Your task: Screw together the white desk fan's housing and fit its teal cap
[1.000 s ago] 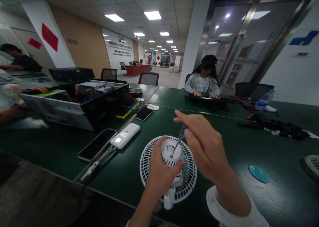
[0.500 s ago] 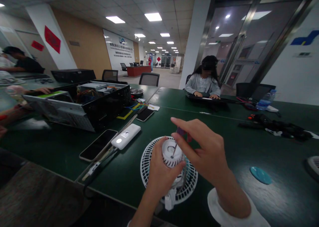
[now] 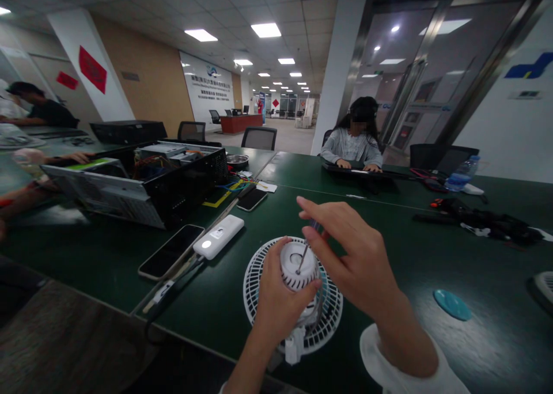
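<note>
One screwdriver point(image 3: 305, 250), one fan point(image 3: 259, 279), two smartphones point(image 3: 170, 251) point(image 3: 251, 199)

Screwdriver handle point(image 3: 315, 226) mostly behind the right hand point(image 3: 356, 261), white fan housing point(image 3: 298, 266) partly behind the left hand point(image 3: 283, 296)

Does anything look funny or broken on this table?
Yes, the black computer case sits open with its insides showing, and coloured wires trail out across the table beside it. Computers are usually closed up. The white fan also lies flat instead of standing.
</note>
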`<state>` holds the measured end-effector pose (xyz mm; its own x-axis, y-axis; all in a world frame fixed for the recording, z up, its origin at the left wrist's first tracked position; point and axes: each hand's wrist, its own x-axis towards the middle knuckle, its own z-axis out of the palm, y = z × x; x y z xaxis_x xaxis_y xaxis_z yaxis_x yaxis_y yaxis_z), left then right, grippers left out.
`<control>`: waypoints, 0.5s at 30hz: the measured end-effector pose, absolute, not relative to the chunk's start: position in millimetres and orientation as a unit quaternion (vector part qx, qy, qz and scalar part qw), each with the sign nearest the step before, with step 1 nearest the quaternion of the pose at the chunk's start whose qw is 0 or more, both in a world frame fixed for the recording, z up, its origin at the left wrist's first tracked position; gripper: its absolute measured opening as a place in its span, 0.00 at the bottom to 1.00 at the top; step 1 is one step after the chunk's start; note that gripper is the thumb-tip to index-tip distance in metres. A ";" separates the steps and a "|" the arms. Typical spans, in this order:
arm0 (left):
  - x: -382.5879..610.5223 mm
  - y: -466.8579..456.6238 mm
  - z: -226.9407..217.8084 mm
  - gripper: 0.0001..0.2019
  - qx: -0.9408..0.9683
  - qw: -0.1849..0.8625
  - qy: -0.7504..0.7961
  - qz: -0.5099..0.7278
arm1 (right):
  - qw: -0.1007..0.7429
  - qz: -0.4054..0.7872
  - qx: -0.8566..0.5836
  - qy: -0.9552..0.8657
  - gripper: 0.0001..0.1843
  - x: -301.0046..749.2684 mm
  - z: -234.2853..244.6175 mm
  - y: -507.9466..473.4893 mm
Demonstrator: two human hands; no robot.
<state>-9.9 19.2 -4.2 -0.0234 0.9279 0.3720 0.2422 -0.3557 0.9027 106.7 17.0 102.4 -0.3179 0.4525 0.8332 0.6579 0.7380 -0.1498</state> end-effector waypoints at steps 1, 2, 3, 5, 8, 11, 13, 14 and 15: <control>-10.0 19.3 -4.4 0.34 0.624 0.319 0.468 0.538 | 0.469 -0.084 -0.342 -0.810 0.18 107.0 102.6 16.6; -10.0 19.3 -4.6 0.34 0.626 0.320 0.467 0.537 | 0.467 -0.068 -0.339 -0.814 0.19 107.3 103.0 16.2; -10.0 19.4 -5.0 0.34 0.627 0.319 0.466 0.537 | 0.466 -0.065 -0.338 -0.815 0.18 107.5 103.3 15.8; -9.9 19.6 -5.5 0.34 0.626 0.316 0.468 0.537 | 0.468 -0.094 -0.344 -0.809 0.13 107.5 103.7 15.5; -9.5 19.6 -5.1 0.34 0.620 0.312 0.478 0.538 | 0.467 -0.135 -0.352 -0.800 0.12 107.4 103.6 16.0; -9.5 19.0 -3.6 0.34 0.617 0.321 0.477 0.536 | 0.465 -0.089 -0.346 -0.810 0.18 108.3 103.2 15.1; -9.6 18.8 -3.7 0.34 0.619 0.325 0.473 0.536 | 0.465 -0.058 -0.338 -0.816 0.20 108.8 102.8 13.7; -9.7 18.8 -4.3 0.34 0.619 0.323 0.473 0.537 | 0.465 -0.056 -0.336 -0.817 0.19 108.7 102.4 13.1; -9.8 18.9 -5.0 0.34 0.620 0.320 0.472 0.539 | 0.464 -0.064 -0.336 -0.817 0.18 108.2 102.0 12.8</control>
